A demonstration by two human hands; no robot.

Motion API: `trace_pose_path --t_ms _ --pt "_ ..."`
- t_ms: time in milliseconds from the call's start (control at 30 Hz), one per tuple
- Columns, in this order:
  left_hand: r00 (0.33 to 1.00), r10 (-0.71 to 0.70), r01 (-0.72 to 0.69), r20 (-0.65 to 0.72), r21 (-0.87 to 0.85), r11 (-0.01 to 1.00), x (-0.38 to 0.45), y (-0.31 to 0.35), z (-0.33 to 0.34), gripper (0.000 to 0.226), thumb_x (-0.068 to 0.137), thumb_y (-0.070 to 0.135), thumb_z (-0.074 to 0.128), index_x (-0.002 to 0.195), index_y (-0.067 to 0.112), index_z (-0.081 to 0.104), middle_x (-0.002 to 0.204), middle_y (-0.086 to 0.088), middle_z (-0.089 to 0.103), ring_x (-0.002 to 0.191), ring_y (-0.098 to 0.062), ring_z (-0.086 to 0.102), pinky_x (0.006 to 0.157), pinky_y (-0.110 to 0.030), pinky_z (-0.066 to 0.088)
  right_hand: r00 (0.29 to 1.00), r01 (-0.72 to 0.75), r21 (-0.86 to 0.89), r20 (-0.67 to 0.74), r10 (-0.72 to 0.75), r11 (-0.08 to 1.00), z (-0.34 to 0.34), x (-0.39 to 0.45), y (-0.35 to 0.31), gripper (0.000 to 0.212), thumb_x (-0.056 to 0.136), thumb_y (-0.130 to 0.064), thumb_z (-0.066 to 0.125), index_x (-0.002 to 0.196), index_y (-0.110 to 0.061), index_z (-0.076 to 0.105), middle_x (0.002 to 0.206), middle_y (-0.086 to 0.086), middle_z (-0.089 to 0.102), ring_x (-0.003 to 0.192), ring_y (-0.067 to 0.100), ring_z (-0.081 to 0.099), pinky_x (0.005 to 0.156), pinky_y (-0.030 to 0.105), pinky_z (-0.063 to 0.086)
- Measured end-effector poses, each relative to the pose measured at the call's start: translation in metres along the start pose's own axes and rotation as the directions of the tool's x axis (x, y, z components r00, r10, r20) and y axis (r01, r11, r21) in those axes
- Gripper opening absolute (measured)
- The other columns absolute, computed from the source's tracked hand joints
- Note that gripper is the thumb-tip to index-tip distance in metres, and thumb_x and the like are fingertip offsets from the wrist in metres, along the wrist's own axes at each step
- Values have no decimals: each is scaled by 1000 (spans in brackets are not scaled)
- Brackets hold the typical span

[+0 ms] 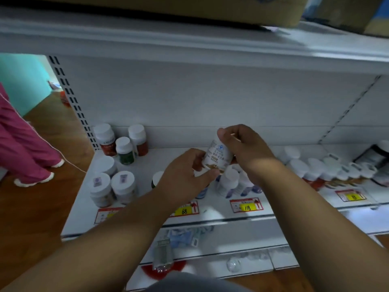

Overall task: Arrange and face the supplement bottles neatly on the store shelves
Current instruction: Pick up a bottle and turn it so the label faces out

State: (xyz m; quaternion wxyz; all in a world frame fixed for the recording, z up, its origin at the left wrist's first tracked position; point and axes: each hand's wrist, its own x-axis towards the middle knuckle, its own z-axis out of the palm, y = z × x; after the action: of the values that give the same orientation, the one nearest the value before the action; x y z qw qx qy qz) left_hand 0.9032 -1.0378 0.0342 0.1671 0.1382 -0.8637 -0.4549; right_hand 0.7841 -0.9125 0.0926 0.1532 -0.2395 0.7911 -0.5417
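Observation:
A white supplement bottle (216, 155) with a printed label is held tilted above the white shelf (147, 209), between both hands. My left hand (181, 175) grips its lower end and my right hand (242, 148) closes over its top. Just below stand several white-capped bottles (230, 182) with blue and purple labels. At the shelf's back left are three bottles (123, 144), red and green labelled. Three wider white jars (113, 186) sit at the front left. A crowded row of white-capped bottles (315, 169) runs along the right.
Price tags (246, 205) marked 118 and 68 lie on the shelf's front edge. A lower shelf (210, 247) holds packets and small items. A cardboard box (189, 9) rests on the upper shelf. A person in pink trousers (25, 148) stands on the wooden floor at left.

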Motion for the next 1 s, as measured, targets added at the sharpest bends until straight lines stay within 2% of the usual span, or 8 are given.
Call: trace_pose_path --t_ms 67,267,400,500,567,733,833,1000 --pt "1000 -25 25 11 -4 1000 -4 4 2 22 87 41 64 105 37 53 93 18 61 83 12 53 65 0 36 995 4 71 103 -12 997 -5 -6 4 22 93 -41 54 112 -31 60 104 -7 64 82 5 66 59 19 54" --pt "993 -70 62 -94 -82 995 -41 -7 -20 29 92 46 57 118 34 56 98 15 63 86 6 57 69 -6 42 953 139 88 261 -157 986 9 -7 2 20 95 -25 56 114 -29 59 105 -1 64 85 19 67 70 32 58" --pt "964 -65 120 -256 207 971 -72 -35 -51 48 85 54 59 125 29 53 107 18 57 96 4 49 78 -9 36 937 233 2 267 -225 973 49 -8 -7 14 88 -30 64 100 -33 56 104 -5 63 84 15 67 69 29 57" --pt "939 89 86 -333 477 875 -79 -60 -88 51 84 59 54 118 21 57 111 5 58 103 -14 50 86 -25 38 923 320 -115 261 -282 940 84 -3 -18 18 85 -31 67 96 -32 53 101 -12 60 85 7 62 65 25 54" --pt "945 117 104 -306 618 779 -76 -78 -111 55 82 63 50 118 21 55 116 0 57 108 -20 49 90 -31 39 918 351 -200 265 -295 915 110 4 -25 20 84 -32 67 96 -32 50 100 -16 56 84 0 56 59 19 45" --pt "991 -55 128 -120 782 610 -56 -114 -141 95 75 83 33 145 17 29 151 -6 35 139 -26 29 112 -40 27 890 436 -388 323 -323 812 172 25 -32 22 82 -30 65 95 -23 50 94 -6 54 78 7 50 57 20 35" --pt "990 -133 48 42 793 607 -48 -127 -142 109 76 86 17 153 9 2 162 -11 5 149 -26 1 119 -41 4 886 421 -424 381 -264 802 202 32 -24 21 82 -29 66 93 -22 50 92 -3 55 74 6 50 55 22 32" --pt "989 -114 0 92 779 627 -49 -136 -137 100 83 79 9 153 8 0 162 -12 -1 148 -26 -8 120 -44 4 852 364 -475 517 -81 801 226 39 -6 18 87 -37 63 94 -30 49 97 -3 59 83 11 55 60 25 39"
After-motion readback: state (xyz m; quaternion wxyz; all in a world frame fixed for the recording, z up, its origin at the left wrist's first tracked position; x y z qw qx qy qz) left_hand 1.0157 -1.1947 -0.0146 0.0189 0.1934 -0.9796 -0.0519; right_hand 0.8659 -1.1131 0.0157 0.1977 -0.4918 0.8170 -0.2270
